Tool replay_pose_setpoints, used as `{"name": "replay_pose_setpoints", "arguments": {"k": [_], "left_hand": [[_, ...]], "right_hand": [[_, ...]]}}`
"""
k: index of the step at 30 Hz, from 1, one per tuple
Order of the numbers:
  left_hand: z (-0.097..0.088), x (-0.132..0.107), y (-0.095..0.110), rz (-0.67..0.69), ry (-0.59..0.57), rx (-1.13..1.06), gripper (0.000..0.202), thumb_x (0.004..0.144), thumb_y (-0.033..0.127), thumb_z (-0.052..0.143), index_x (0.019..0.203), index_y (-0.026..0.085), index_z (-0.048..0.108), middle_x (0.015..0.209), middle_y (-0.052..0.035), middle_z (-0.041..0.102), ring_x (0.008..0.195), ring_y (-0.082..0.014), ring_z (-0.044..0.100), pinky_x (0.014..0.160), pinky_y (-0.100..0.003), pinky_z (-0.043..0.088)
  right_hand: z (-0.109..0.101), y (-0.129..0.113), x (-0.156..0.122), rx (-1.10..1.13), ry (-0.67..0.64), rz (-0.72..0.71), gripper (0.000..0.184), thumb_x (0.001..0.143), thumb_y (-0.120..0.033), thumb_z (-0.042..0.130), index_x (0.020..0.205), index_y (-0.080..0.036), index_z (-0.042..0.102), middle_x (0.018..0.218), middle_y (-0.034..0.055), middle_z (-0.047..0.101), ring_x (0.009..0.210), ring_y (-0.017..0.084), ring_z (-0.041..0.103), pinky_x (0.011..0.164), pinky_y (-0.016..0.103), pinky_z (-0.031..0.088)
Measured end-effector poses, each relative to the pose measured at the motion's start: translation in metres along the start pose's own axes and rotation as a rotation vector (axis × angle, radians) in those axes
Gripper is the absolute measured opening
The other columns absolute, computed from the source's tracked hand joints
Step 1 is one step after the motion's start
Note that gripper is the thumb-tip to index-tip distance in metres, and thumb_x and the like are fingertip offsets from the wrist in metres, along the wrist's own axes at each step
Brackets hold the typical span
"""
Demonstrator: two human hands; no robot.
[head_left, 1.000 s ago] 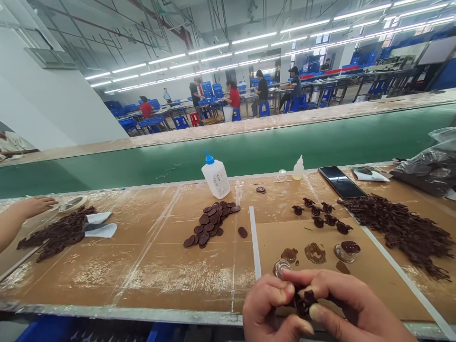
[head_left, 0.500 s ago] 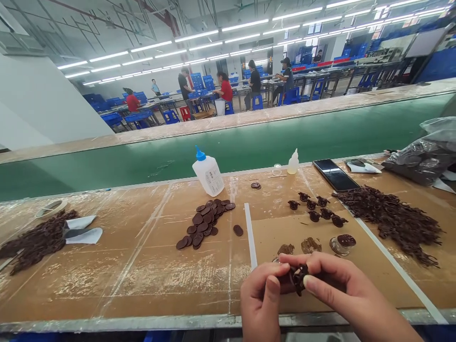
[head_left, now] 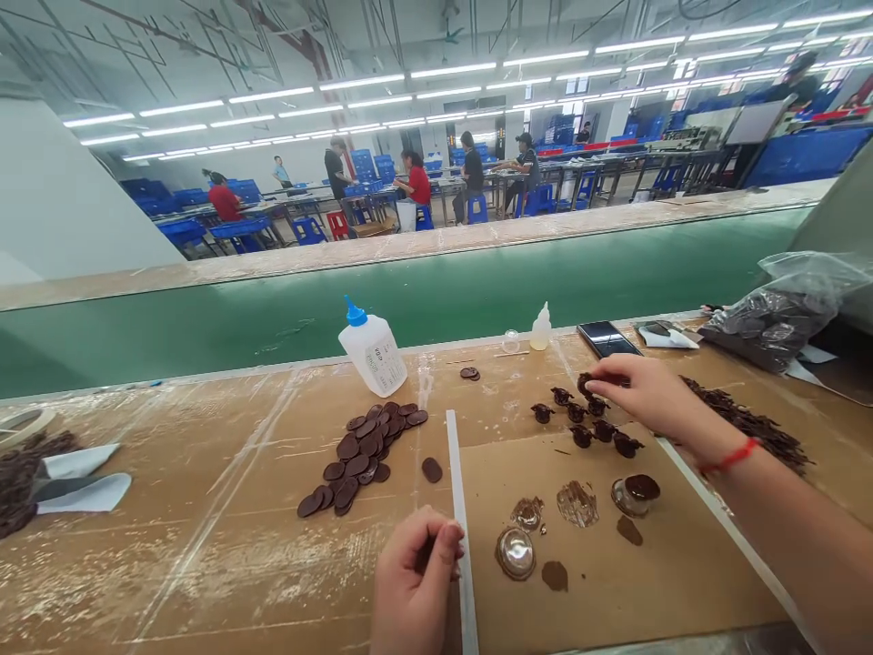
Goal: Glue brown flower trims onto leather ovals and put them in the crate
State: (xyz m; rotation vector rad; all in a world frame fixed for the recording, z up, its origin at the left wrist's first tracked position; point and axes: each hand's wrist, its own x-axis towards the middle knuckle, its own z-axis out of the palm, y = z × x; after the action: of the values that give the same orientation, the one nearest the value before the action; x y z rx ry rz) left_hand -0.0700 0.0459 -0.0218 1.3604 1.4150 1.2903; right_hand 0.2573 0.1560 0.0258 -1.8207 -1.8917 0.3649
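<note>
My right hand [head_left: 631, 387] reaches over the group of small dark-brown assembled pieces [head_left: 576, 412] and pinches one brown piece [head_left: 585, 383] at the group's far side. I cannot tell whether that piece touches the table. My left hand [head_left: 419, 578] is closed near the front edge, thumb against the curled fingers; what it holds, if anything, is hidden. Right of it, on the cardboard [head_left: 614, 582], lie a small clear dome [head_left: 516, 553] and brown smears [head_left: 576, 503]. Behind them, a brown oval disc [head_left: 642, 487] rests on a clear round holder [head_left: 622, 498].
Brown oval discs [head_left: 368, 446] lie piled left of the white tape strip [head_left: 458, 509]. Behind stand a blue-capped bottle [head_left: 375, 353] and a small dropper bottle [head_left: 541, 329]. A phone [head_left: 607, 339], thin brown strips [head_left: 750, 423] and a plastic bag [head_left: 784, 314] are at right.
My hands have separated. The right hand has carried the brown piece forward to the group, and the left has moved left, staying closed. The view has shifted right.
</note>
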Motion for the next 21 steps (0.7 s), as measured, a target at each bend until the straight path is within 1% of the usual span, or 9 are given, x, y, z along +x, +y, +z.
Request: {"name": "replay_pose_setpoints", "arguments": {"k": [1,3,5,7,10,13,17,19,21], "left_hand": [[-0.005,0.006,0.000,0.039,-0.044,0.099,0.039,0.090,0.050,0.068,0.067,0.018,0.069,0.063,-0.0014,0.062,0.059,-0.0169,0.059,0.058,-0.023,0.047],[-0.014,0.018,0.002,0.109,-0.130,0.277,0.026,0.090,0.043,0.067,0.080,0.020,0.074,0.075,-0.0038,0.070,0.069,-0.0209,0.066,0.062,-0.026,0.052],[-0.021,0.028,0.005,0.143,-0.187,0.399,0.020,0.090,0.038,0.065,0.090,0.021,0.075,0.087,-0.0056,0.073,0.071,-0.0218,0.068,0.061,-0.028,0.054],[-0.027,0.035,0.007,0.143,-0.223,0.477,0.018,0.090,0.036,0.064,0.094,0.022,0.075,0.097,-0.0068,0.074,0.069,-0.0208,0.069,0.059,-0.028,0.056],[-0.031,0.042,0.010,0.136,-0.269,0.562,0.017,0.090,0.035,0.064,0.097,0.023,0.074,0.107,-0.0076,0.074,0.069,-0.0200,0.071,0.059,-0.029,0.057],[-0.032,0.047,0.013,0.151,-0.301,0.606,0.018,0.090,0.034,0.064,0.099,0.023,0.074,0.108,-0.0076,0.073,0.071,-0.0200,0.072,0.060,-0.029,0.058],[-0.028,0.058,0.017,0.176,-0.333,0.616,0.019,0.091,0.036,0.063,0.100,0.023,0.074,0.111,-0.0078,0.072,0.075,-0.0201,0.072,0.062,-0.029,0.058],[-0.026,0.064,0.017,0.169,-0.332,0.625,0.020,0.092,0.037,0.061,0.101,0.023,0.073,0.111,-0.0079,0.072,0.078,-0.0204,0.072,0.063,-0.029,0.058],[-0.026,0.069,0.016,0.153,-0.326,0.633,0.022,0.092,0.037,0.060,0.103,0.023,0.072,0.111,-0.0079,0.072,0.080,-0.0207,0.071,0.064,-0.029,0.059]], "right_hand": [[0.007,0.010,0.015,-0.058,-0.039,0.010,0.025,0.096,-0.040,0.064,0.084,-0.020,0.071,0.090,0.0056,0.077,0.082,0.021,0.071,0.076,0.034,0.057],[0.020,0.025,0.034,-0.157,-0.110,0.027,0.022,0.099,-0.038,0.065,0.092,-0.018,0.071,0.096,0.0037,0.074,0.085,0.017,0.070,0.080,0.036,0.058],[0.030,0.035,0.044,-0.231,-0.163,0.036,0.021,0.100,-0.037,0.063,0.098,-0.018,0.070,0.101,0.0037,0.073,0.088,0.017,0.069,0.082,0.036,0.058],[0.034,0.041,0.048,-0.279,-0.196,0.033,0.020,0.101,-0.037,0.062,0.102,-0.018,0.071,0.105,0.0046,0.073,0.091,0.017,0.070,0.083,0.037,0.059],[0.034,0.045,0.052,-0.319,-0.211,0.027,0.020,0.101,-0.036,0.062,0.106,-0.018,0.070,0.109,0.0054,0.072,0.094,0.018,0.070,0.085,0.038,0.059],[0.031,0.045,0.053,-0.331,-0.202,0.024,0.020,0.101,-0.035,0.063,0.108,-0.018,0.070,0.111,0.0056,0.072,0.095,0.018,0.070,0.085,0.038,0.059],[0.028,0.041,0.044,-0.320,-0.135,0.021,0.021,0.102,-0.036,0.061,0.108,-0.018,0.070,0.112,0.0060,0.072,0.098,0.019,0.069,0.087,0.040,0.058],[0.028,0.037,0.038,-0.306,-0.127,0.021,0.022,0.102,-0.037,0.061,0.107,-0.018,0.069,0.108,0.0053,0.072,0.094,0.018,0.070,0.084,0.038,0.059],[0.030,0.033,0.034,-0.288,-0.164,0.020,0.022,0.102,-0.038,0.061,0.105,-0.017,0.070,0.102,0.0039,0.072,0.087,0.017,0.070,0.080,0.036,0.059]]}}
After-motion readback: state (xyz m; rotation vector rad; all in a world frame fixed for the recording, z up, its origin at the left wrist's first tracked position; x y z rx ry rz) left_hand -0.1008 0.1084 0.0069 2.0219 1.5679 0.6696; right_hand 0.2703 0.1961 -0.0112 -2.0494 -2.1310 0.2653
